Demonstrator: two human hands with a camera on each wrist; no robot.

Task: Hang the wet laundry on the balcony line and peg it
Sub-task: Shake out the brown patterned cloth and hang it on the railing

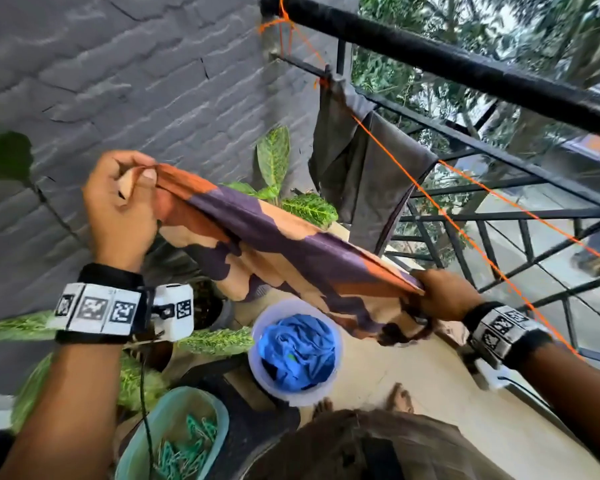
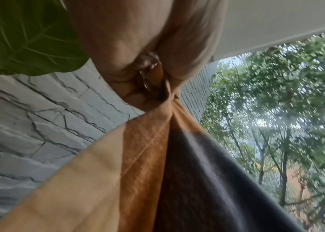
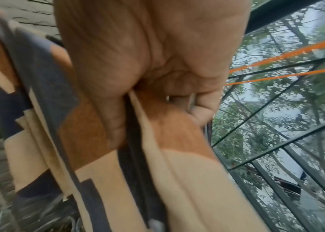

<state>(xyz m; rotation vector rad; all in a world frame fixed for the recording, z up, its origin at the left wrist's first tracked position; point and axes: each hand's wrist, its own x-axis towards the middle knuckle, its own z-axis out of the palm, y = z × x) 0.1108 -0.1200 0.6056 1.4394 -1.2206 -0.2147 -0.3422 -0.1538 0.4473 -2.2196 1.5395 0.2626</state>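
Holding a patchwork cloth [image 1: 284,244] up in the air, the 2 hands are well apart with the cloth pulled out between them. It is orange, tan and dark purple.

On the left, the left hand [image 1: 122,209] is up high, near the grey brick wall [image 1: 118,81]. Its fingers and thumb are curled tight round 1 bunched corner of the cloth. The left wrist view shows that corner squeezed in the fist.

Low down on the left is a green tub [image 1: 174,434] with green pegs [image 1: 187,448] in it. Next to it, a bit further right, a pale bucket [image 1: 295,351] on the floor holds more blue washing [image 1: 297,348].

In the middle, the cloth sags a little and its lower part hangs in loose folds. It looks soft and floppy, not stiff. Since it is wet, it is likely a bit heavy and may cling to itself. The 2 top corners look like the best places to hold, so the edge stays straight.

To the right, the right hand [image 1: 444,294] is lower and pinches the other end, fingers closed on the folded edge.

Far right, the orange line [image 1: 465,233] runs along the black railing [image 1: 534,174]. A grey garment [image 1: 368,168] hangs on it at the far end. The patchwork cloth is not on the line yet. The line is thin, so the wet cloth could slide until a peg goes on.
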